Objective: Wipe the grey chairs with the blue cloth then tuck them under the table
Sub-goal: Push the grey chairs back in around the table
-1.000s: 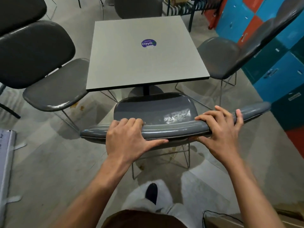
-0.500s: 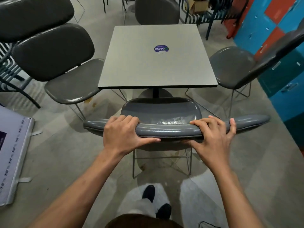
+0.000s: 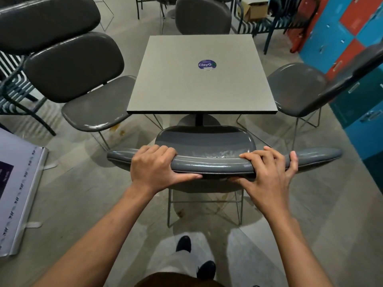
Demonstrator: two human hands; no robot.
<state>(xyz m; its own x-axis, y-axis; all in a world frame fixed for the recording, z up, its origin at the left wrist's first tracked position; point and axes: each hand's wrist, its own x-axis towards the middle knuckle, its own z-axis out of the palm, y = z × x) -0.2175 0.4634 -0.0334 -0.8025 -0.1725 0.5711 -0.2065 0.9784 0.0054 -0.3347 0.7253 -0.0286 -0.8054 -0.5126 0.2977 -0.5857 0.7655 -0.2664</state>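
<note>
A grey chair [image 3: 207, 141] stands in front of me, its seat facing the square grey table [image 3: 199, 85]. My left hand [image 3: 155, 170] grips the top of the backrest near its left half, fingers curled over the far side and thumb along the near side. My right hand [image 3: 269, 175] grips the same backrest on its right half. The front of the seat lies just under the table's near edge. More grey chairs stand at the table's left [image 3: 83, 79], right [image 3: 306, 90] and far side [image 3: 203, 15]. No blue cloth is in view.
Blue and red lockers [image 3: 352, 38] line the right wall. A white board [image 3: 18, 193] lies on the floor at the left. Dark metal benches [image 3: 12, 85] stand at far left and back right. My feet [image 3: 194, 255] are behind the chair.
Both hands kept their grip on the backrest. The chair's seat has slid a little toward the table, and my view has pulled back and turned slightly left.
</note>
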